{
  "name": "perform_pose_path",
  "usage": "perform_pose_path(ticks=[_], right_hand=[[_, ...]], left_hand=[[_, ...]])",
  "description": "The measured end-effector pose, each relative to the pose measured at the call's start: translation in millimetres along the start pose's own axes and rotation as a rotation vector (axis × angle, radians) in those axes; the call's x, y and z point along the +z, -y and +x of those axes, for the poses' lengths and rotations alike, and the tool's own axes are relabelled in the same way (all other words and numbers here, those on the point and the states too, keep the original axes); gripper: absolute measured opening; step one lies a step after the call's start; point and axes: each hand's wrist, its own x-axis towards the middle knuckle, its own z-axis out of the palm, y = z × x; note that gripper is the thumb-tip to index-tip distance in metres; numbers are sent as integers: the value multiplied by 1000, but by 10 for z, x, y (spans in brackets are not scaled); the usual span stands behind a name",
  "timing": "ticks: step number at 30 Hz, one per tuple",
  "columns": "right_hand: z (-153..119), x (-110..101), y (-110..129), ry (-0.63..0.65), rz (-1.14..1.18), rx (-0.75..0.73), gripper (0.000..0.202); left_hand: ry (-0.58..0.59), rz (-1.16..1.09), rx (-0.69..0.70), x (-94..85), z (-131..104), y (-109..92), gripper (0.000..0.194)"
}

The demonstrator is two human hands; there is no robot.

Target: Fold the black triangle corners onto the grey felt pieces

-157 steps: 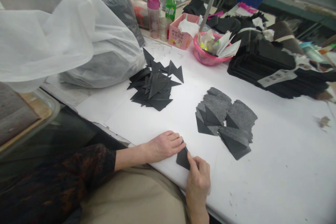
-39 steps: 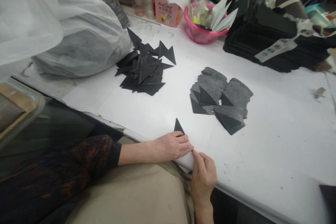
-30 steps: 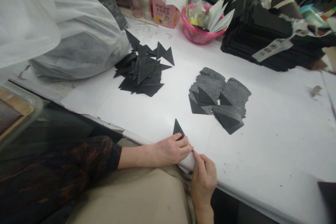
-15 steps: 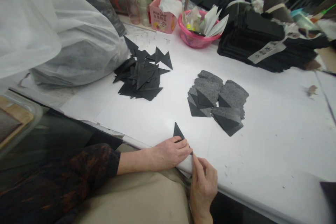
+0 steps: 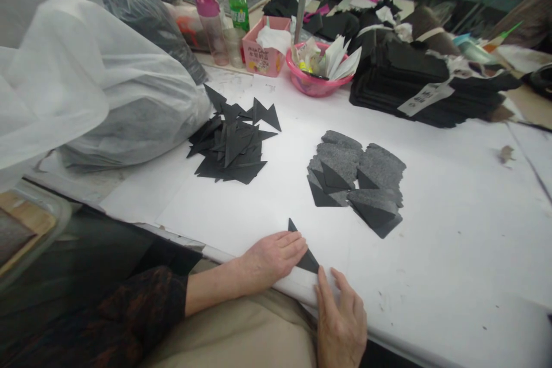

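A black triangular piece (image 5: 309,261) lies at the near edge of the white table. My left hand (image 5: 271,259) rests flat on it, fingers together and stretched out, covering its middle. The index fingertip of my right hand (image 5: 341,316) touches the piece's lower right corner; its thumb and fingers are apart. Farther back on the left is a loose pile of black triangles (image 5: 235,146). To the right, grey fuzzy pieces (image 5: 382,167) lie in two overlapping groups, with several black pieces (image 5: 373,213) on their near side.
A large translucent plastic bag (image 5: 142,98) bulges over the left side. Along the back stand a pink bottle (image 5: 211,23), a green bottle (image 5: 238,8), a pink box (image 5: 267,54), a pink basket (image 5: 314,83) and a tied black stack (image 5: 422,80).
My left hand has slid back toward the upper left off the piece's lower part, uncovering more of it. My right fingers have spread slightly. The camera view has tilted upward.
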Motion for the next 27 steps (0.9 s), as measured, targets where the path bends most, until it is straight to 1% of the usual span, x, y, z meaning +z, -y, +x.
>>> perform_pose_path(ticks=[2,8,11,13,15,17,20,22,24,25,27], right_hand=[[-38,-3,-28,-18,-27,-10,33],[-66,-48,-137,-48,-49,-37,29],[26,-100,-149,-99,-3,-20,26],[144,-115,-97,-119,40,13,26],[285,-96,0,-96,56,51,28],[414,-44,102,-38,50,88,32],[521,62,184,52,125,162,43],[536,129,178,94,231,209,48],[537,183,152,127,329,228,49],[540,202,143,140,378,221,48],[563,214,142,145,481,159,43]], left_hand=[[-15,13,-49,-16,-23,84,31],[22,-25,-187,-120,-60,302,44],[8,-69,-207,-129,-63,335,46],[-9,-101,-214,-121,-66,335,47],[-20,-131,-227,-114,-71,330,47],[-28,-151,-234,-111,-79,326,48],[-41,-147,-244,-100,-95,328,52],[-48,-128,-234,-81,-102,332,55],[-56,-92,-180,-57,-102,340,56],[-66,-68,-134,-48,-98,346,54],[-92,-26,-48,-46,-88,360,47]])
